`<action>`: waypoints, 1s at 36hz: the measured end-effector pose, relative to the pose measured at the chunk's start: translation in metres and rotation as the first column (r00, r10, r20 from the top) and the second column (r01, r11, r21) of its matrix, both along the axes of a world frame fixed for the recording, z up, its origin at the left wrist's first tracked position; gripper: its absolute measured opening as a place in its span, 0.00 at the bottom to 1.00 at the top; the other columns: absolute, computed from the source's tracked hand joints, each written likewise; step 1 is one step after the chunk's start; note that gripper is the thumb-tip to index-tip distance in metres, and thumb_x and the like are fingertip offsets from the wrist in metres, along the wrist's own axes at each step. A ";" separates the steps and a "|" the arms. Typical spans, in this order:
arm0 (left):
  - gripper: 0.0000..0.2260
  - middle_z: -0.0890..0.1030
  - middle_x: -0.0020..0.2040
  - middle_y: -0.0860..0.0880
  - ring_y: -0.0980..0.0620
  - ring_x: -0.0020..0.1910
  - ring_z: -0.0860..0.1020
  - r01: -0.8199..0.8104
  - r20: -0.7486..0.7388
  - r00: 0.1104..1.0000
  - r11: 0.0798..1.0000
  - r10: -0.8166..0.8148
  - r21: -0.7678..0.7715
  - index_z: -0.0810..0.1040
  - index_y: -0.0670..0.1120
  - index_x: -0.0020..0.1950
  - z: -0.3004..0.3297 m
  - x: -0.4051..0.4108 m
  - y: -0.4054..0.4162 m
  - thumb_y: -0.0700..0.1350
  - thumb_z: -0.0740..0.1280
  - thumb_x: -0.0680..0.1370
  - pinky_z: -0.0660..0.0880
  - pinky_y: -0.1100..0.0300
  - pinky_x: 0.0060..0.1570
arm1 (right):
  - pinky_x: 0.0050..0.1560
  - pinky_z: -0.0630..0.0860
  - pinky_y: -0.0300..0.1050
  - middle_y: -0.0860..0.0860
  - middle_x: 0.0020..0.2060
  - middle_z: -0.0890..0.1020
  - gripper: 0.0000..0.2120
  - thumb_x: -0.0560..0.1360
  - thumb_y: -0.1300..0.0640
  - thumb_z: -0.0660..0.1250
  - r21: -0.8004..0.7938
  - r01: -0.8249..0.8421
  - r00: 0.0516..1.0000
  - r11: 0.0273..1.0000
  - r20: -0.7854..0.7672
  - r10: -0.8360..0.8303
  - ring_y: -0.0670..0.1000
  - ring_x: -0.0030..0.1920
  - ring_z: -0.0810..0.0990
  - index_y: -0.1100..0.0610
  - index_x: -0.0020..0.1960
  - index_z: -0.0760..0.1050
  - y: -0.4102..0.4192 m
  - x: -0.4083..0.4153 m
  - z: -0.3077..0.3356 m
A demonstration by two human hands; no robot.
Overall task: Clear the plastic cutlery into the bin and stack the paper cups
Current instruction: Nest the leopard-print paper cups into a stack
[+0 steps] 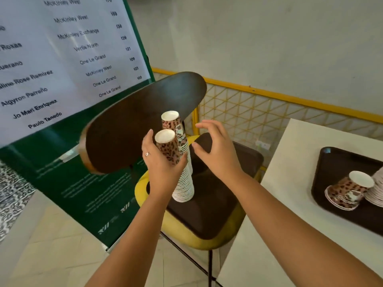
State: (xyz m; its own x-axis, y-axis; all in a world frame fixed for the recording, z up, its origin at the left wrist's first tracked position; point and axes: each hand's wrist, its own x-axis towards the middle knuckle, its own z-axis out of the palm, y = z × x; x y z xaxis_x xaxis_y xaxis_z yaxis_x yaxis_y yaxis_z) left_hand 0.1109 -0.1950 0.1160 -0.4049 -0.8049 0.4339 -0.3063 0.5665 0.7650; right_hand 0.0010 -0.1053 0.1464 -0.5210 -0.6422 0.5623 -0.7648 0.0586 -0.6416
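A tall stack of leopard-print paper cups (184, 183) stands upside down on a dark tray (217, 204) that lies on a yellow chair seat. My left hand (159, 162) grips a second short stack of cups (167, 148), held tilted right beside the tall stack. Just right of the tall stack's top hovers my right hand (215, 150), its fingers spread and holding nothing. On the white table at the right, another dark tray (331, 162) carries two more short cup stacks (348, 189) lying on their sides. No plastic cutlery or bin is in view.
The chair's dark oval backrest (143, 121) rises just behind the cups. A green banner with a white name list (62, 59) stands at the left. A yellow lattice railing (269, 108) runs along the wall behind. The white table (290, 193) edge is close on the right.
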 end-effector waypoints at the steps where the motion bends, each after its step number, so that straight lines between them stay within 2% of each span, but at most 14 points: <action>1: 0.43 0.56 0.76 0.44 0.46 0.75 0.57 0.029 0.009 1.000 0.999 -0.029 0.030 0.52 0.43 0.77 -0.005 0.002 -0.006 0.46 0.76 0.70 0.55 0.63 0.67 | 0.56 0.58 0.18 0.51 0.62 0.71 0.19 0.73 0.57 0.69 0.006 -0.016 1.000 1.000 0.000 0.016 0.41 0.62 0.67 0.56 0.62 0.72 -0.009 0.003 0.000; 4: 0.45 0.58 0.76 0.45 0.47 0.75 0.59 0.110 0.012 0.994 0.986 -0.113 0.124 0.51 0.43 0.77 -0.016 0.004 -0.021 0.48 0.76 0.70 0.60 0.55 0.72 | 0.54 0.59 0.18 0.49 0.63 0.70 0.20 0.72 0.57 0.69 0.029 -0.059 0.998 0.998 0.017 0.059 0.44 0.64 0.68 0.55 0.63 0.71 -0.031 0.013 0.000; 7: 0.44 0.63 0.73 0.46 0.49 0.72 0.64 0.187 -0.021 0.982 0.969 -0.186 0.162 0.54 0.45 0.76 -0.023 0.006 -0.030 0.48 0.77 0.69 0.66 0.47 0.70 | 0.57 0.63 0.28 0.48 0.64 0.69 0.21 0.72 0.57 0.69 0.065 -0.093 0.996 0.994 0.025 0.091 0.46 0.64 0.69 0.53 0.64 0.70 -0.048 0.020 -0.002; 10: 0.37 0.68 0.70 0.49 0.55 0.67 0.68 0.267 -0.079 0.963 0.946 -0.257 0.182 0.58 0.50 0.71 -0.023 0.008 -0.031 0.43 0.76 0.70 0.70 0.58 0.66 | 0.61 0.68 0.39 0.49 0.65 0.68 0.24 0.71 0.55 0.70 0.081 -0.113 0.993 0.990 0.038 0.110 0.48 0.66 0.68 0.53 0.66 0.69 -0.061 0.024 -0.006; 12: 0.35 0.68 0.68 0.49 0.60 0.64 0.70 0.304 -0.103 0.951 0.939 -0.290 0.163 0.60 0.48 0.71 -0.025 0.009 -0.031 0.40 0.76 0.70 0.70 0.66 0.63 | 0.62 0.68 0.41 0.48 0.66 0.68 0.26 0.71 0.53 0.70 0.108 -0.120 0.992 0.987 0.054 0.115 0.48 0.66 0.68 0.51 0.67 0.67 -0.067 0.028 -0.010; 14: 0.35 0.68 0.68 0.49 0.65 0.62 0.70 0.338 -0.111 0.939 0.931 -0.324 0.139 0.61 0.47 0.72 -0.030 0.009 -0.032 0.40 0.76 0.70 0.71 0.69 0.61 | 0.62 0.70 0.42 0.47 0.66 0.68 0.26 0.72 0.52 0.70 0.135 -0.129 0.991 0.982 0.061 0.122 0.48 0.65 0.69 0.50 0.68 0.67 -0.071 0.031 -0.016; 17: 0.36 0.69 0.66 0.55 0.70 0.63 0.69 0.372 -0.127 0.926 0.915 -0.355 0.156 0.62 0.46 0.72 -0.038 0.011 -0.033 0.41 0.77 0.69 0.70 0.72 0.60 | 0.58 0.72 0.41 0.47 0.64 0.69 0.24 0.73 0.52 0.69 0.106 -0.106 0.993 0.989 0.054 0.101 0.47 0.63 0.71 0.50 0.67 0.68 -0.070 0.032 -0.024; 21: 0.40 0.68 0.70 0.52 0.60 0.68 0.68 0.382 -0.052 0.924 0.904 -0.380 0.194 0.59 0.47 0.74 -0.057 0.014 -0.034 0.48 0.77 0.68 0.70 0.65 0.64 | 0.56 0.74 0.39 0.46 0.61 0.72 0.23 0.72 0.54 0.70 0.050 -0.055 0.996 0.997 0.076 0.051 0.45 0.60 0.72 0.49 0.66 0.69 -0.060 0.029 -0.029; 24: 0.43 0.65 0.72 0.51 0.59 0.70 0.65 0.373 0.023 0.920 0.891 -0.392 0.258 0.57 0.47 0.75 -0.075 0.018 -0.033 0.49 0.78 0.67 0.67 0.67 0.67 | 0.54 0.72 0.31 0.46 0.58 0.72 0.24 0.72 0.53 0.70 0.022 -0.046 0.996 0.999 0.081 0.044 0.43 0.59 0.73 0.49 0.66 0.69 -0.049 0.027 -0.031; 27: 0.45 0.64 0.73 0.51 0.54 0.72 0.64 0.327 0.090 0.923 0.885 -0.375 0.331 0.56 0.49 0.75 -0.094 0.018 -0.030 0.49 0.79 0.66 0.66 0.55 0.70 | 0.54 0.68 0.23 0.45 0.59 0.73 0.24 0.72 0.54 0.70 0.013 -0.050 0.993 0.999 0.109 0.048 0.40 0.59 0.71 0.49 0.66 0.69 -0.039 0.024 -0.033; 29: 0.46 0.65 0.72 0.51 0.53 0.72 0.63 0.311 0.113 0.920 0.875 -0.375 0.370 0.57 0.50 0.75 -0.105 0.017 -0.029 0.49 0.80 0.64 0.64 0.53 0.71 | 0.54 0.68 0.24 0.45 0.59 0.73 0.25 0.72 0.54 0.70 0.013 -0.039 0.991 0.999 0.125 0.038 0.39 0.59 0.71 0.48 0.66 0.69 -0.034 0.023 -0.033; 32: 0.45 0.66 0.69 0.51 0.52 0.71 0.63 0.302 0.135 0.915 0.869 -0.379 0.391 0.59 0.48 0.74 -0.121 0.016 -0.029 0.47 0.80 0.64 0.63 0.60 0.68 | 0.56 0.70 0.29 0.46 0.57 0.74 0.24 0.71 0.54 0.71 -0.004 -0.024 0.990 1.000 0.139 0.024 0.40 0.57 0.73 0.47 0.66 0.69 -0.027 0.021 -0.032; 36: 0.43 0.68 0.68 0.49 0.50 0.71 0.63 0.274 0.162 0.916 0.867 -0.368 0.417 0.62 0.48 0.73 -0.135 0.013 -0.034 0.47 0.80 0.63 0.62 0.58 0.66 | 0.55 0.68 0.26 0.45 0.58 0.74 0.24 0.72 0.53 0.70 0.022 -0.009 0.990 1.000 0.139 0.006 0.39 0.57 0.72 0.46 0.66 0.68 -0.017 0.021 -0.031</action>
State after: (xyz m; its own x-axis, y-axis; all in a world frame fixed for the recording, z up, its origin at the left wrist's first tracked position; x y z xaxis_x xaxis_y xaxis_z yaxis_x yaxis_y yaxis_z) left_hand 0.1238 -0.2287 -0.0186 -0.7190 -0.6949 -0.0128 -0.3497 0.3458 0.8707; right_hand 0.0216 -0.1219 0.1151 -0.5880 -0.6578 0.4707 -0.6691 0.0687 -0.7400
